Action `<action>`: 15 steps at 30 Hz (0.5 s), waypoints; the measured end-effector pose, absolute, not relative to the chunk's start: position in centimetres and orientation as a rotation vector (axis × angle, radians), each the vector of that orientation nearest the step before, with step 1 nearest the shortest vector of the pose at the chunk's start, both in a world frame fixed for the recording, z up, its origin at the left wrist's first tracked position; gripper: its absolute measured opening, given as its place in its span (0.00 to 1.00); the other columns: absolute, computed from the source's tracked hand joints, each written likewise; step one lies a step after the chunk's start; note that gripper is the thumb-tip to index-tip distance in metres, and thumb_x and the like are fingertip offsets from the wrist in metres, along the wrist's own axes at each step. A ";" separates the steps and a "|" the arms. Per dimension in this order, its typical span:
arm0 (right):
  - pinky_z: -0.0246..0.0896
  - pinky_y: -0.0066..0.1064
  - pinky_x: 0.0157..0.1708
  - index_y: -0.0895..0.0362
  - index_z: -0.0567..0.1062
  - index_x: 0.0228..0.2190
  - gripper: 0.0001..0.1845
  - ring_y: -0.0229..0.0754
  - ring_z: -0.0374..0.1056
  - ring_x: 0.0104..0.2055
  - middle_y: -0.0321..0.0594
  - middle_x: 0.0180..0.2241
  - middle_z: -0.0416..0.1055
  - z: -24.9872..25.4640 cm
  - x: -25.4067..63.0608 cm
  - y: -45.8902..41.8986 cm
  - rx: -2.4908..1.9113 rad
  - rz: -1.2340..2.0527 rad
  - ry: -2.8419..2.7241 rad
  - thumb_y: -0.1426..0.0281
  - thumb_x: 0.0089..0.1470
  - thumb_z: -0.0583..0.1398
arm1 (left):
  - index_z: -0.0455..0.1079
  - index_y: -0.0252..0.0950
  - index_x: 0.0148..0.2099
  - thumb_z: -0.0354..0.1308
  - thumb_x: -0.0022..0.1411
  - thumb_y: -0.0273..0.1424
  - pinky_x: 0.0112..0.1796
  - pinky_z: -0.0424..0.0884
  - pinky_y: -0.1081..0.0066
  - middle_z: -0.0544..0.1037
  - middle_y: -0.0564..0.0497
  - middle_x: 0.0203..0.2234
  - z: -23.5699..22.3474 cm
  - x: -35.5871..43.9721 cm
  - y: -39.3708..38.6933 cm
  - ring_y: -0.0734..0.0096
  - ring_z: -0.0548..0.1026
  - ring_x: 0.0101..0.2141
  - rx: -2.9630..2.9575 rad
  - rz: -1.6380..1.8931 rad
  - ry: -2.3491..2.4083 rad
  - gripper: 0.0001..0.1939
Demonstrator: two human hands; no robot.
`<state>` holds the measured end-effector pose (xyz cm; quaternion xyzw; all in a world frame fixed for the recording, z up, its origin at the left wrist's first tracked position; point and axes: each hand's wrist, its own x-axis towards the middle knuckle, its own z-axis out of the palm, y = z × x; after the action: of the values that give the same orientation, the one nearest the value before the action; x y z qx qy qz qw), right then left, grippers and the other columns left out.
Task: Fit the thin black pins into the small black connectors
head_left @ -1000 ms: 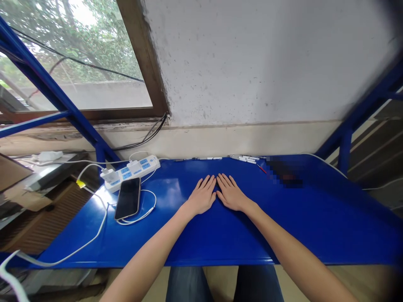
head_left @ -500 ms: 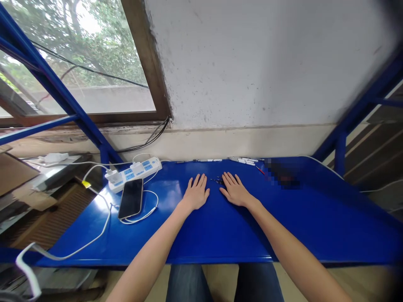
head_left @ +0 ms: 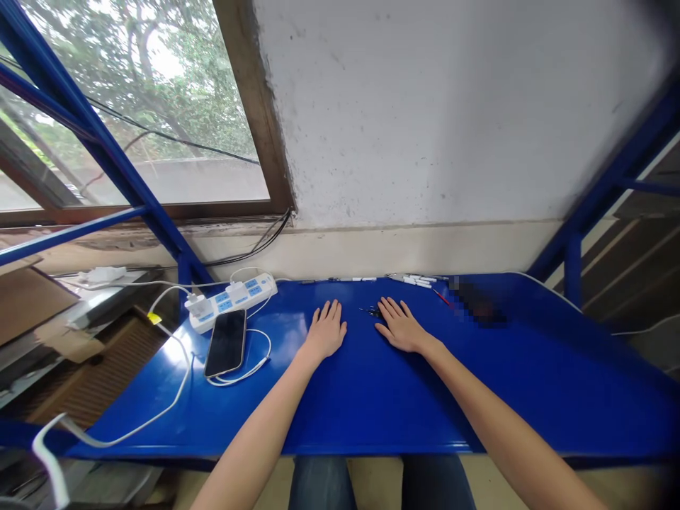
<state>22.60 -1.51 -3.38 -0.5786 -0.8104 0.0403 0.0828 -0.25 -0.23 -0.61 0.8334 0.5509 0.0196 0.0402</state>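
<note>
My left hand (head_left: 326,331) lies flat on the blue tabletop (head_left: 366,404), palm down, with nothing in it. To its right, my right hand (head_left: 399,325) rests palm down too, fingers stretched out. Several small dark, thin pieces (head_left: 370,310) poke out at the right hand's fingertips; part of them seems covered by the fingers, and their kind is too small to make out. White pens (head_left: 417,280) lie beyond the hands along the wall, with a red thin stick (head_left: 441,297) near them.
A phone (head_left: 226,343) with a white cable (head_left: 267,347) lies at the left, beside a white power strip (head_left: 231,301). A blurred dark object (head_left: 478,304) sits at the back right. Blue frame posts (head_left: 572,265) stand at both ends; a wall (head_left: 404,142) is behind.
My left hand has slid slightly left, away from the small dark pieces. My right hand stays in place beside them. The camera view has tilted up a little.
</note>
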 end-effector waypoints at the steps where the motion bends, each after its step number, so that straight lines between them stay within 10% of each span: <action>1: 0.30 0.49 0.65 0.62 0.52 0.64 0.37 0.49 0.35 0.68 0.47 0.66 0.43 -3.4 22.6 -1.5 -1.714 0.109 -2.414 0.52 0.63 0.41 | 0.47 0.26 0.67 0.37 0.68 0.35 0.62 0.46 0.54 0.48 0.42 0.66 -0.5 -0.2 -0.3 0.55 0.45 0.65 2.551 0.065 1.695 0.30; 15: 0.35 0.49 0.65 0.59 0.60 0.60 0.30 0.49 0.43 0.67 0.48 0.63 0.52 -3.1 22.8 -1.6 -1.610 0.172 -2.235 0.58 0.60 0.51 | 0.56 0.30 0.64 0.45 0.65 0.32 0.60 0.54 0.56 0.62 0.41 0.61 0.3 -0.1 -0.7 0.54 0.57 0.61 2.581 0.245 1.706 0.26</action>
<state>22.79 -1.63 -3.05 -0.5727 -0.7952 0.0611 0.1897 -0.12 -0.69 0.26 0.8315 0.5495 0.0789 0.0193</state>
